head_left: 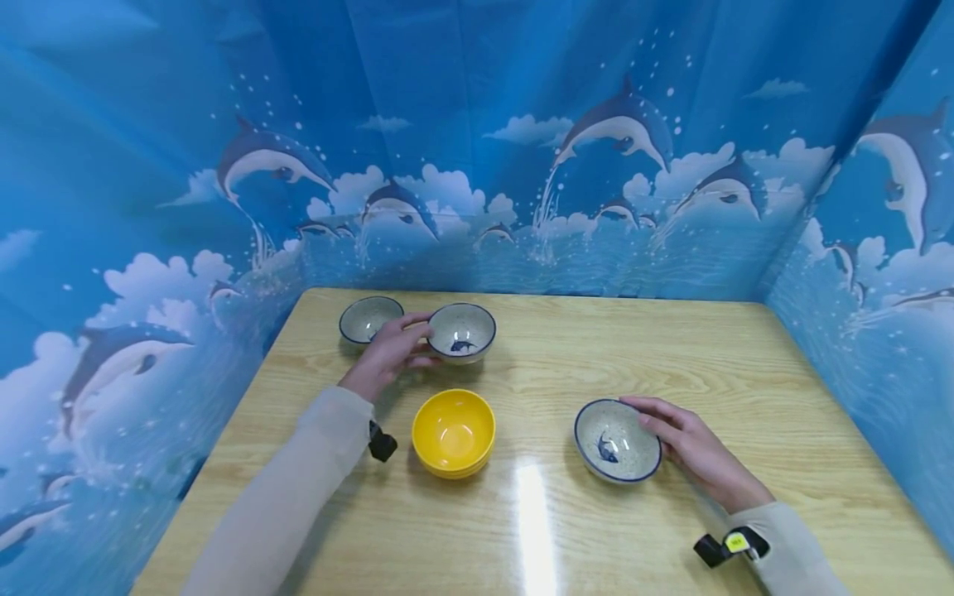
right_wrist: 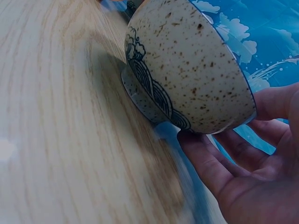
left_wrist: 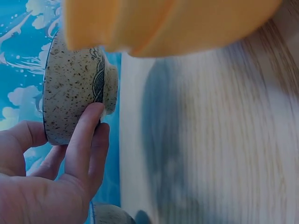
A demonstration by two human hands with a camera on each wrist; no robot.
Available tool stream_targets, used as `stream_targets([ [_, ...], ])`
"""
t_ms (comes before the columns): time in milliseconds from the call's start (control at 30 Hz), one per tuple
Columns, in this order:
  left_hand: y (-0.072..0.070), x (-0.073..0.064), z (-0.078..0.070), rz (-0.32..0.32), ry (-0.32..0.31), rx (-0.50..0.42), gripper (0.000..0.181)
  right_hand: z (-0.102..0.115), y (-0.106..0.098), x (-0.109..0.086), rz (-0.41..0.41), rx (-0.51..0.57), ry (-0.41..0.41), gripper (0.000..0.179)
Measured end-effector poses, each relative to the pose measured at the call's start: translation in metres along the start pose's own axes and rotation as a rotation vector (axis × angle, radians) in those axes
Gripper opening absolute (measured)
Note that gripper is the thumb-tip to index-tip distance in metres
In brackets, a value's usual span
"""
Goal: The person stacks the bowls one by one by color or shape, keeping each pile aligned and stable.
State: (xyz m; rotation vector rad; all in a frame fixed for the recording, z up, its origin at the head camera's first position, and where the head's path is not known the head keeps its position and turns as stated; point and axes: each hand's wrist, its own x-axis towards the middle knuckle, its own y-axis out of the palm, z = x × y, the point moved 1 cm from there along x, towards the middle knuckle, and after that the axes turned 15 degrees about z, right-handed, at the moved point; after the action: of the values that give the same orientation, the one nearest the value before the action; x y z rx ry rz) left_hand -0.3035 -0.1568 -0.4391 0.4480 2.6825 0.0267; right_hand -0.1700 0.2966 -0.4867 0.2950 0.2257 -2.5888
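Note:
My left hand (head_left: 391, 352) grips the left side of a grey speckled bowl (head_left: 464, 329) with a dark blue rim and a fish painted inside. In the left wrist view this bowl (left_wrist: 72, 88) is raised, its foot apart from its shadow on the wood. At the right, my right hand (head_left: 693, 443) pinches the rim and side of a matching bowl (head_left: 617, 443). The right wrist view shows fingers under the bowl's (right_wrist: 191, 70) wave-patterned side and the thumb at its rim. Nested yellow bowls (head_left: 453, 434) stand between the two forearms.
Behind the left hand, another grey bowl (head_left: 365, 319) stands at the table's far left corner, partly covered by the fingers. The light wood table (head_left: 596, 348) meets dolphin-printed curtains (head_left: 477, 165) at its back and sides.

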Motion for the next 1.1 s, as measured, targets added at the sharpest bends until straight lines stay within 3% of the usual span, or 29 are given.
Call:
stream_targets([
  [233,0.006,-0.004,-0.009,0.031,-0.004,-0.001,0.055,0.0,0.0,0.0,-0.005,-0.002,0.015,0.056],
  [800,0.033,-0.017,-0.027,0.045,-0.034,0.118,0.051,0.002,-0.001,0.0,-0.001,0.015,0.03,0.057],
  [1100,0.052,-0.02,-0.036,0.145,-0.018,0.138,0.052,0.001,0.0,0.0,-0.006,0.012,0.027,0.057],
])
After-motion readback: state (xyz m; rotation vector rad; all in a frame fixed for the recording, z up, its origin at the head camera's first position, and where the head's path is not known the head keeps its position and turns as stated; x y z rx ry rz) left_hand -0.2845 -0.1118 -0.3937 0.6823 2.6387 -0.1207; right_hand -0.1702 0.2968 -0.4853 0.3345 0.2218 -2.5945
